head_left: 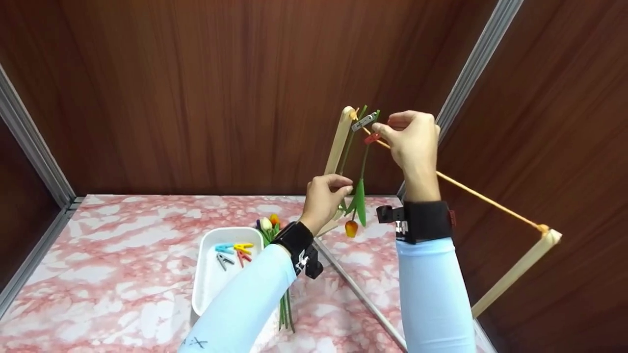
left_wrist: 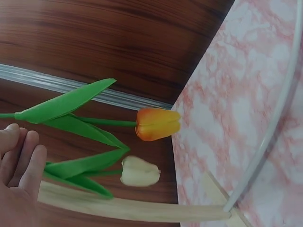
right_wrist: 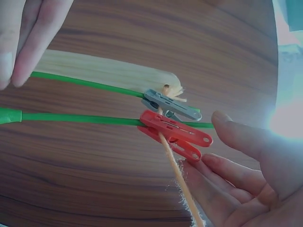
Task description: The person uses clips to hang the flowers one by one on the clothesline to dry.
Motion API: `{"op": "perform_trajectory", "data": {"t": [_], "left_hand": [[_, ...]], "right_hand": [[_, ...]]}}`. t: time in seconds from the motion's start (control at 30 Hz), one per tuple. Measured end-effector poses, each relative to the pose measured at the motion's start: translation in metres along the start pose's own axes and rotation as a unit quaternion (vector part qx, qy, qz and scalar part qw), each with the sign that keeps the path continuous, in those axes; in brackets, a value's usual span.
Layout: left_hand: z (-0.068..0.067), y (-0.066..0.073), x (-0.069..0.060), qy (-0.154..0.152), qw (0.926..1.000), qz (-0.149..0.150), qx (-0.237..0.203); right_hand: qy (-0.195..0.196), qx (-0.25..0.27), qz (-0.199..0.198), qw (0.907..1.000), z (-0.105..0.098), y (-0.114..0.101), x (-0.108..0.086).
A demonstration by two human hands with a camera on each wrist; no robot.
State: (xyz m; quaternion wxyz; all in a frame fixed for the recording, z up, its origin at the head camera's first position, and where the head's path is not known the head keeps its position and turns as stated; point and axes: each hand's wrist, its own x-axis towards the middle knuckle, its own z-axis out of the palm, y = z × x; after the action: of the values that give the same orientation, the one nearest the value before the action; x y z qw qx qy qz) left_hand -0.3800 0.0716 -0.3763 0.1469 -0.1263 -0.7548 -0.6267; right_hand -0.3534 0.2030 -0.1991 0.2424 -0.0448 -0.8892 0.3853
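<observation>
the red clip (right_wrist: 175, 130) pins the stem (right_wrist: 80, 118) to the cord (right_wrist: 182, 184), so the orange tulip (head_left: 351, 228) hangs head-down; my right hand (head_left: 416, 142) lies parted about the clip, my left hand (head_left: 324, 198) loose beside the leaves (head_left: 361, 202).

In the head view, room runs free from the left hand (head_left: 324, 198) at 9 to 11 o'clock, up to the brown wall (head_left: 196, 108). Just past 12 o'clock the left wooden post (head_left: 338, 142) bars the way; from 3 to 5 o'clock hangs the leafy orange tulip (head_left: 351, 229). Low on the table (head_left: 122, 274) at 8 o'clock lie the tulip bunch (head_left: 266, 225) and tray (head_left: 211, 282), with passage above; the white pole (head_left: 361, 294) slants off at 5 o'clock. From the right hand (head_left: 414, 139), the red clip (head_left: 372, 138) and grey clip (head_left: 364, 122) block 9 to 10 o'clock; the cord (head_left: 485, 198) crosses toward 4 o'clock, ending at the right wooden post (head_left: 515, 273). Above it, 3 o'clock is passable.
</observation>
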Motion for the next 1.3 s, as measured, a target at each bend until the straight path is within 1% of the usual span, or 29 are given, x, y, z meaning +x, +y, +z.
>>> {"op": "perform_trajectory", "data": {"t": [0.13, 0.23, 0.3, 0.37, 0.43, 0.5, 0.57, 0.6, 0.67, 0.77, 0.87, 0.97, 1.0, 1.13, 1.2, 1.3], "left_hand": [[-0.009, -0.004, 0.000, 0.002, 1.0000, 0.008, 0.000], [-0.016, -0.005, -0.001, 0.004, 0.9999, 0.011, -0.001], [-0.021, -0.006, -0.001, 0.005, 0.9999, 0.013, 0.001], [-0.026, -0.007, -0.002, 0.006, 0.9998, 0.018, 0.009], [-0.032, -0.006, -0.004, 0.006, 0.9995, 0.024, 0.020], [-0.039, -0.004, -0.006, 0.009, 0.9990, 0.032, 0.029], [-0.046, -0.001, -0.008, 0.009, 0.9984, 0.043, 0.036], [-0.051, 0.000, -0.009, 0.010, 0.9979, 0.051, 0.038], [-0.059, 0.003, -0.012, 0.013, 0.9967, 0.067, 0.045], [-0.074, 0.005, -0.018, 0.019, 0.9941, 0.088, 0.060], [-0.087, 0.001, -0.029, 0.027, 0.9913, 0.102, 0.078], [-0.100, -0.008, -0.043, 0.036, 0.9901, 0.102, 0.089], [-0.104, -0.012, -0.048, 0.037, 0.9909, 0.098, 0.085], [-0.120, -0.029, -0.069, 0.058, 0.9915, 0.076, 0.088], [-0.127, -0.040, -0.078, 0.069, 0.9914, 0.065, 0.090], [-0.136, -0.055, -0.088, 0.083, 0.9898, 0.055, 0.101]], "right_hand": [[-0.001, 0.008, -0.005, 1.0000, 0.002, 0.000, -0.001], [0.004, 0.020, -0.018, 0.9996, 0.004, 0.002, -0.004], [0.019, 0.030, -0.039, 0.9986, 0.006, 0.005, -0.006], [0.045, 0.045, -0.068, 0.9957, 0.008, 0.011, -0.010], [0.079, 0.071, -0.104, 0.9889, 0.012, 0.017, -0.013], [0.113, 0.103, -0.143, 0.9779, 0.016, 0.025, -0.018], [0.137, 0.138, -0.173, 0.9656, 0.020, 0.031, -0.024], [0.142, 0.153, -0.185, 0.9602, 0.022, 0.035, -0.028], [0.144, 0.171, -0.205, 0.9530, 0.025, 0.041, -0.035], [0.125, 0.186, -0.224, 0.9484, 0.033, 0.053, -0.047], [0.097, 0.187, -0.230, 0.9502, 0.043, 0.068, -0.059], [0.064, 0.180, -0.220, 0.9565, 0.057, 0.086, -0.072], [0.054, 0.176, -0.214, 0.9594, 0.062, 0.092, -0.076], [0.023, 0.163, -0.185, 0.9690, 0.082, 0.120, -0.092], [0.013, 0.160, -0.167, 0.9728, 0.091, 0.134, -0.099], [0.004, 0.161, -0.145, 0.9761, 0.103, 0.153, -0.107]]}}
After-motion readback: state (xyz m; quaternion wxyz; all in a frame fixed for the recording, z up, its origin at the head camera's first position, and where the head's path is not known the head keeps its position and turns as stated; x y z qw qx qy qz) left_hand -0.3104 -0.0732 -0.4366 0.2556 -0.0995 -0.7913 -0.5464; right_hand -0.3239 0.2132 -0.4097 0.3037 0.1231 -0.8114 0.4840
